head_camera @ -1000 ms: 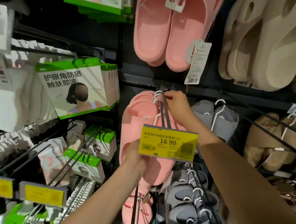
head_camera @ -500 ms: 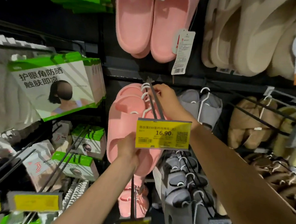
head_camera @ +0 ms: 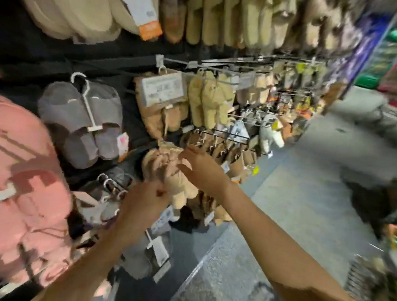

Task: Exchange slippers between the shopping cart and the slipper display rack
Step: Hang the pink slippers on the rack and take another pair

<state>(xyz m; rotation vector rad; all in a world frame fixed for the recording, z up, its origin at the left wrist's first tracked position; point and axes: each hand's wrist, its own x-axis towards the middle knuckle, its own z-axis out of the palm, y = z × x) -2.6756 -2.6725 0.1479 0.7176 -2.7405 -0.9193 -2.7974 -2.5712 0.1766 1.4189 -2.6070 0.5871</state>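
Now I've left the pink slippers (head_camera: 15,172) hung, both hands on tan slippers (head_camera: 167,171), left (head_camera: 142,202) fingers curled, right (head_camera: 203,171) unclear.

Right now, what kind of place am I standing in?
Most likely a shop aisle, in the footwear section. Pairs of slippers hang on hooks, such as the grey slippers and pink slippers; a price card sits on a peg, and the aisle floor runs past further racks.

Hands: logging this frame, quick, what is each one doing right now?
Left hand: fingers curled at the tan fluffy slippers; blurred, grip cannot be told.
Right hand: open, fingers reaching onto the same slippers.
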